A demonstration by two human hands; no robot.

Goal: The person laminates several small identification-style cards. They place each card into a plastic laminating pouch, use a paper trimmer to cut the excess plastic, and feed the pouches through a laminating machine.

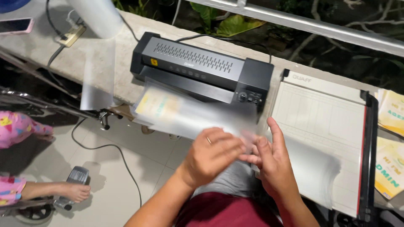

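Both hands meet at the centre of the view, over the person's lap. The left hand (pixel 209 156), a ring on one finger, is curled narrow and pinches the near edge of a clear pouch (pixel 185 115) with a yellow card inside. The right hand (pixel 271 162) touches it at 3 o'clock, thumb and forefinger closed on the same corner while the other fingers stand spread upward. That grip looks like a way to keep the two slippery layers aligned, or to part them; motion blur hides which.

The pouch lies flat and reaches toward 11 o'clock, its far end just at the front slot of the laminator (pixel 202 69), so it sits level with the mouth of the machine. The laminator stands on the tabletop (pixel 105 38), a concrete ledge, with its cable running off the back.

At 3 o'clock a paper trimmer (pixel 320 126) lies beside the machine, with clear sheets on its near part. Yellow cards (pixel 389 168) lie just past its blade arm. A film roll (pixel 97 17) hangs a loose sheet over the ledge at 10 o'clock. Another person's foot (pixel 75 192) rests on the floor at 8 o'clock.
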